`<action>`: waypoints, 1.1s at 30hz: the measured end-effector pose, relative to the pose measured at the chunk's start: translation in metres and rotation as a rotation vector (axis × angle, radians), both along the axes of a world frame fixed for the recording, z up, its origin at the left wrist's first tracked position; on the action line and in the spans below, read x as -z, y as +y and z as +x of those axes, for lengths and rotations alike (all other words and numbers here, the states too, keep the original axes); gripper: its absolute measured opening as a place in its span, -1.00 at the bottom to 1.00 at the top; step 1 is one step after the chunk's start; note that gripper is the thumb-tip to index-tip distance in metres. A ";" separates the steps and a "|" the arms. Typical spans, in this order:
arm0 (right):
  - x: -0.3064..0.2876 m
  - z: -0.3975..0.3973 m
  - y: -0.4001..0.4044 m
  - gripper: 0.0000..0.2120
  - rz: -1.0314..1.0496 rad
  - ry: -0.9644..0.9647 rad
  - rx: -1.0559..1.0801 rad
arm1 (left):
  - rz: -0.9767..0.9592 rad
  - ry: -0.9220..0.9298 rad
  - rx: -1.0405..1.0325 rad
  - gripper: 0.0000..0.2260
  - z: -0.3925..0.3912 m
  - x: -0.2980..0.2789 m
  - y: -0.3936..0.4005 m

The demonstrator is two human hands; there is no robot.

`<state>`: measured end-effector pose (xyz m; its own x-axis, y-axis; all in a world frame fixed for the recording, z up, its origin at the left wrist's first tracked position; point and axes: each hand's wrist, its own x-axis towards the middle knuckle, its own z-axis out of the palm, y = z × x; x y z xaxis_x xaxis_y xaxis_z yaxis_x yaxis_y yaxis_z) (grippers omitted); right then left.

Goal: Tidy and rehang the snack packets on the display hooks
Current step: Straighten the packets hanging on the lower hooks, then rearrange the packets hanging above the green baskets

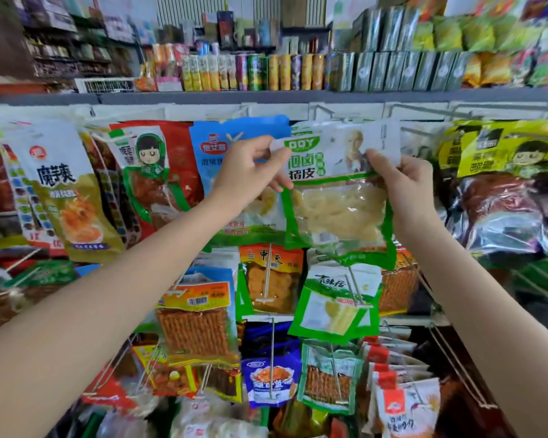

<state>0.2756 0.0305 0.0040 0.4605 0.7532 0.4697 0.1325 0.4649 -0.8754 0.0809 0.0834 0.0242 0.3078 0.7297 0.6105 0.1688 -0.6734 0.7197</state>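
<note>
Reaching up from the bottom corners, two bare forearms meet at a green-edged packet [336, 197] with a clear window showing pale strips. The left hand [249, 172] pinches its upper left corner between thumb and curled fingers; the right hand [402, 181] grips its right edge near the top, fingers folded round it. The packet is held up in front of the top row of the display, just below the white hook rail [345, 110], its top edge tilted slightly. Below the hands, smaller packets hang on thin metal hooks [271, 358], among them an orange packet [271, 276] and a green-and-white one [336, 301]. Behind the held packet hangs a blue packet [212, 165], with a red packet [159, 181] to its left. Farther up, a grey shelf [266, 97] carries cans and boxes.
</note>
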 end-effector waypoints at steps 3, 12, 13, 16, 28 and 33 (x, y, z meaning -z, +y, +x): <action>0.001 -0.002 0.002 -0.66 -0.035 0.025 0.023 | -0.006 0.029 -0.016 -0.75 0.001 -0.004 0.002; 0.004 -0.001 0.026 -0.56 -0.154 -0.189 0.250 | -0.146 0.080 -0.229 -0.79 0.023 0.000 0.028; 0.006 -0.002 0.027 -0.63 -0.187 -0.277 0.312 | -0.098 0.102 -0.283 -0.83 0.026 0.002 0.032; 0.019 -0.009 0.027 -0.81 -0.205 -0.372 0.448 | 0.062 0.167 -0.395 -0.77 0.028 0.013 0.030; 0.089 -0.138 0.021 -0.82 -0.089 -0.644 0.009 | 0.169 0.174 -0.438 -0.69 -0.116 0.145 -0.023; 0.141 -0.235 0.017 -0.89 -0.231 -0.886 -0.287 | -0.004 0.250 -0.661 -0.72 -0.230 0.199 -0.032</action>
<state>0.0402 0.0474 -0.1372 -0.2065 0.8998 0.3844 0.6983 0.4107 -0.5862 -0.1492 0.0510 -0.1748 -0.0701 0.8141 0.5765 0.7021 -0.3702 0.6082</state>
